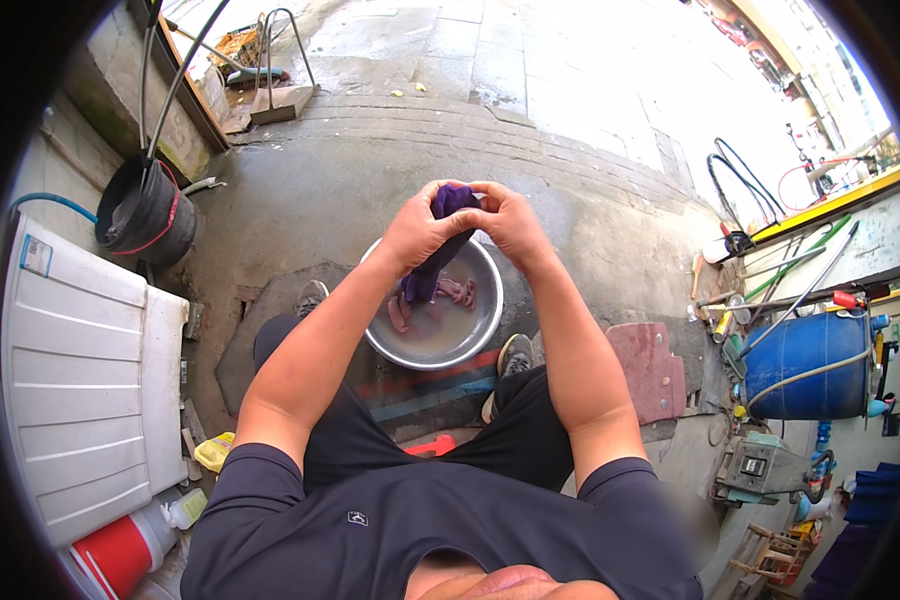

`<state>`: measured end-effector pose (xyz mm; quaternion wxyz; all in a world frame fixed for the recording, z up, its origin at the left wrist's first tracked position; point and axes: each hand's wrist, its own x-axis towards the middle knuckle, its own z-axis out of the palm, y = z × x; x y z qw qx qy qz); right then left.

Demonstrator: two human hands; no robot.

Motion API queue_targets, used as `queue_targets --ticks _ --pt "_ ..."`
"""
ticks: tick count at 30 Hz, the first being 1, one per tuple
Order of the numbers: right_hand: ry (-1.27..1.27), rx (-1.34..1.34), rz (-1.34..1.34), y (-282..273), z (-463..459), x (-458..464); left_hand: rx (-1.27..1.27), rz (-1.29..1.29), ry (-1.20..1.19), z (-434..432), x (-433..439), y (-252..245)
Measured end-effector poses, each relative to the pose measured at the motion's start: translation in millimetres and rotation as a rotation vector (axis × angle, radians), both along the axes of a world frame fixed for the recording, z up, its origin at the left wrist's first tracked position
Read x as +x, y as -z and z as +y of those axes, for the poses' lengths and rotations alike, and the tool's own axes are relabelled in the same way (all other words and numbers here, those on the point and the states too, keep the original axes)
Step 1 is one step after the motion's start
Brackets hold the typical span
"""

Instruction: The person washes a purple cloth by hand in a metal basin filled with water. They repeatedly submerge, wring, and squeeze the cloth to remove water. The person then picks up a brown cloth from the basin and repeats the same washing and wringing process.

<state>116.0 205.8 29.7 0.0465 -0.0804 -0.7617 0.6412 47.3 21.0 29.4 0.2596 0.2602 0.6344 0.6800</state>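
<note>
A dark purple cloth (436, 259) hangs bunched from both my hands over a round metal basin (495, 315). My left hand (424, 225) grips its upper part from one side, and my right hand (506, 217) pinches it from the other, with the thumbs meeting in front. The cloth's lower end hangs into the basin, where I cannot tell how far it dips into the cloudy water (435, 341). Pinkish-brown cloth pieces (459, 292) lie in that water.
The basin stands on the floor between my shoes. A black bucket (146, 225) and a white ridged plastic container (82, 360) are at the left. At the right are a blue barrel (806, 367), long-handled tools and a reddish mat (645, 367). A metal-handled dustpan (281, 103) stands farther ahead.
</note>
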Motion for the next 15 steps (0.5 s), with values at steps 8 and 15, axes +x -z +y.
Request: queue_targets --ticks 8,15 --pt "0.182 -0.108 0.222 -9.0 2.4 -1.3 -0.231 0.605 -0.095 -6.5 -20.7 21.4" --pt "0.242 -0.711 0.395 -36.3 17.6 13.2 -0.571 0.514 -0.125 -31.0 -43.0 25.3"
